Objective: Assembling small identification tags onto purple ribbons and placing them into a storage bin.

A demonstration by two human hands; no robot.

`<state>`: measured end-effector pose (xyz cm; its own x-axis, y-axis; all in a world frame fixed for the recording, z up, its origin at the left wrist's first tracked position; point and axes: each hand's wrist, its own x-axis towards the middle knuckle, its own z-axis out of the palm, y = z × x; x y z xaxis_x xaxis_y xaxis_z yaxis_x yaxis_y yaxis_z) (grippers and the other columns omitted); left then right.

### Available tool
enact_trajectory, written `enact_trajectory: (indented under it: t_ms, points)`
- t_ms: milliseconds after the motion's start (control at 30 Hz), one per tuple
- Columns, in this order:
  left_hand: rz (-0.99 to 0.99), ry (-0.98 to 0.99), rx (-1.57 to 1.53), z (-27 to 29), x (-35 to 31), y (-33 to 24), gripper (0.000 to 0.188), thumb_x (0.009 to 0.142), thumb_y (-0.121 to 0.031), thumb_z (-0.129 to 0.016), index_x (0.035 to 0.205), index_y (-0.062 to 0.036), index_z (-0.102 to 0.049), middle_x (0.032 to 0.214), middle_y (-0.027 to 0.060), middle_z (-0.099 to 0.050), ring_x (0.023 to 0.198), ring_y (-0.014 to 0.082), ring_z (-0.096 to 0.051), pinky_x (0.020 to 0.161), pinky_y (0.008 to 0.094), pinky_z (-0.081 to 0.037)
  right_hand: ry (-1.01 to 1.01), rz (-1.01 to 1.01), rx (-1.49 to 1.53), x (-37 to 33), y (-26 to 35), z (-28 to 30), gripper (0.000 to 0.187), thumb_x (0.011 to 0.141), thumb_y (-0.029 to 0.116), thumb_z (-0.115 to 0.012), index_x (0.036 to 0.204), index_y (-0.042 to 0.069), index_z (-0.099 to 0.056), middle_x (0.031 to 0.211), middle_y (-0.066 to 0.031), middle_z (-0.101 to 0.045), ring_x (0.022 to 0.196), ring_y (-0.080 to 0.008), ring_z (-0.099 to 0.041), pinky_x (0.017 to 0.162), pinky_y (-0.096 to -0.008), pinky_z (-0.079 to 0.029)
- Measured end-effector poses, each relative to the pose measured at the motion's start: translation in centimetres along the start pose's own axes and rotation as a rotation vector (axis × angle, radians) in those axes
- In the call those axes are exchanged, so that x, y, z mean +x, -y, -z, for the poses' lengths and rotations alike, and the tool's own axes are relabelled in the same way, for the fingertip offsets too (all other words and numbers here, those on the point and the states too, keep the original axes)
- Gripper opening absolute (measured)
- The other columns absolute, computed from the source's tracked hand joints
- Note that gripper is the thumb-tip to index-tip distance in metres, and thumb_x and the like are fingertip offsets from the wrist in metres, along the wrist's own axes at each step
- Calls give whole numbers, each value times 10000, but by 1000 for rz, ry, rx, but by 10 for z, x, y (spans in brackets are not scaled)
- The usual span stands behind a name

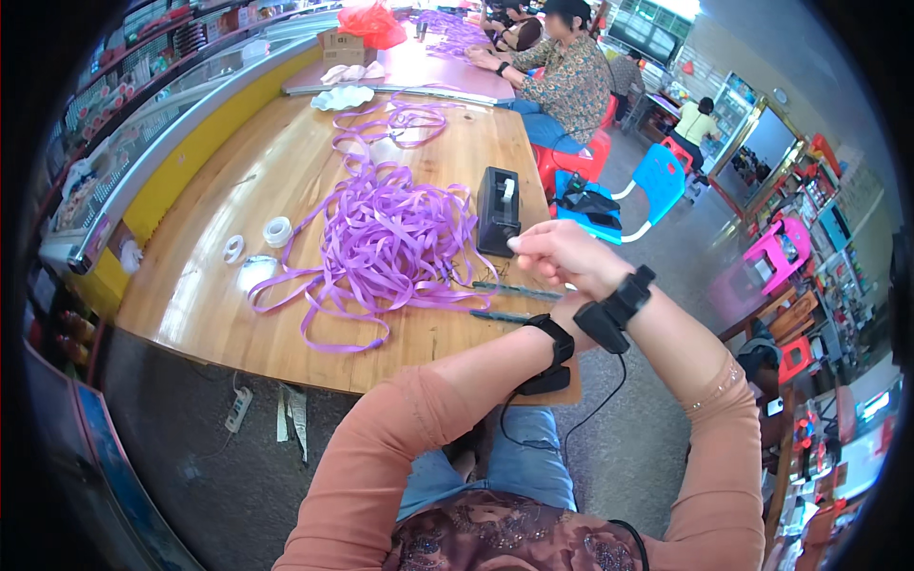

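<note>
A tangled heap of purple ribbon (pixel 390 233) lies on the wooden table before me. Just right of it stands a black tape dispenser (pixel 497 224) with a roll of clear tape. My right hand (pixel 566 255) is raised by the dispenser's near end, fingers curled and thumb and fingertips pinched together; whatever they hold is too small to make out. My left forearm crosses beneath my right wrist. Only a sliver of my left hand (pixel 569 306) shows there, its fingers hidden. Two dark, slim rods (pixel 514 289) lie on the table beside my hands.
Left of the ribbon are a tape roll (pixel 277 231) and a white ring (pixel 233 249). A white dish (pixel 342 97) and a cardboard box (pixel 341 48) sit toward the far end. A person (pixel 571 76) sits beyond the table. Blue chair (pixel 657 181) at right; glass display case at left.
</note>
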<state>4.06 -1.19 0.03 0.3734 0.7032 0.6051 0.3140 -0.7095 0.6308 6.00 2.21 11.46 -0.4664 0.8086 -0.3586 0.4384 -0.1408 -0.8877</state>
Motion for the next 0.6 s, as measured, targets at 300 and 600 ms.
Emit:
enact_trajectory:
  t_ms: [300, 600]
  points:
    - [65, 61, 412, 16, -8, -1, 59, 754, -113, -637, 703, -96, -662, 737, 108, -657, 738, 311, -649, 687, 426, -530, -51, 188, -68, -53, -43, 86, 201, 916, 266, -672, 945, 69, -641, 695, 8, -626, 462, -9, -437, 417, -170, -333]
    - [160, 82, 391, 26, -6, -18, 34, 739, -121, -701, 763, -125, -724, 768, 75, -666, 789, 294, -638, 706, 423, -485, 127, 264, -187, -57, -125, 128, 175, 943, 256, -638, 969, 82, -646, 750, 40, -627, 683, -36, -549, 556, -218, -408]
